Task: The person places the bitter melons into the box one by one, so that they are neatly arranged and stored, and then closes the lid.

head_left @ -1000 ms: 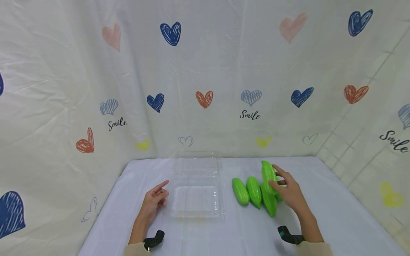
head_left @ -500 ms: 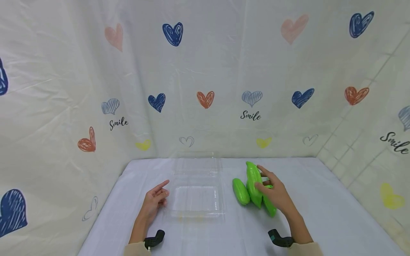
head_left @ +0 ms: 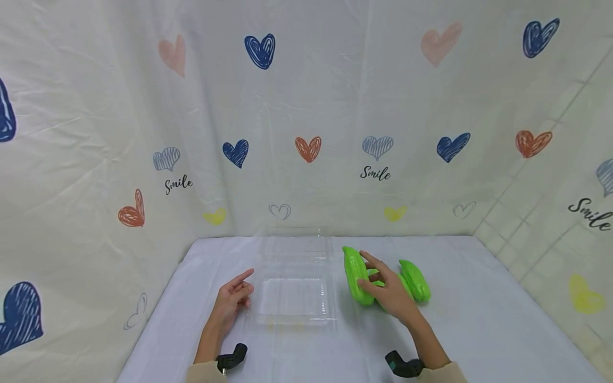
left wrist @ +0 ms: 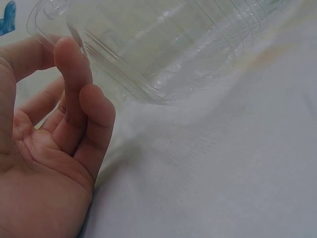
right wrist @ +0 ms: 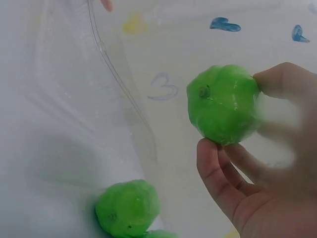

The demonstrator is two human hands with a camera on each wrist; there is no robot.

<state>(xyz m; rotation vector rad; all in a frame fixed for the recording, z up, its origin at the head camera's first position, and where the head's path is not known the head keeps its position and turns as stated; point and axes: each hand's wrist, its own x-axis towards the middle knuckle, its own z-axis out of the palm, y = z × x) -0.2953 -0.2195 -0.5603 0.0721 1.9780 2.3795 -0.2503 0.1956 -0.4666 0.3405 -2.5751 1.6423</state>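
Observation:
My right hand (head_left: 391, 291) pinches a bright green, ridged gourd (head_left: 355, 275) with a pointed tip, raised over the table right of the clear plastic clamshell box (head_left: 297, 320). In the right wrist view, thumb and fingertips grip the gourd's sides, its stem end facing the camera. More green gourds lie under and beside that hand, partly hidden; one gourd (head_left: 415, 282) shows whole to its right. My left hand (head_left: 229, 304) stays at the box's left side, index finger straight, other fingers loosely bent. In the left wrist view its fingertips overlap the box's edge (left wrist: 124, 82).
The box stands with its lid (head_left: 294, 246) tipped back behind the tray. White cloth covers the table (head_left: 479, 330), and a curtain (head_left: 306, 96) printed with hearts hangs close behind its far edge. A black wrist camera sits on each forearm.
My right hand has carried the held gourd left, from above the right end of the row toward the box. The gourd at the row's right has come into sight. My left hand keeps its place.

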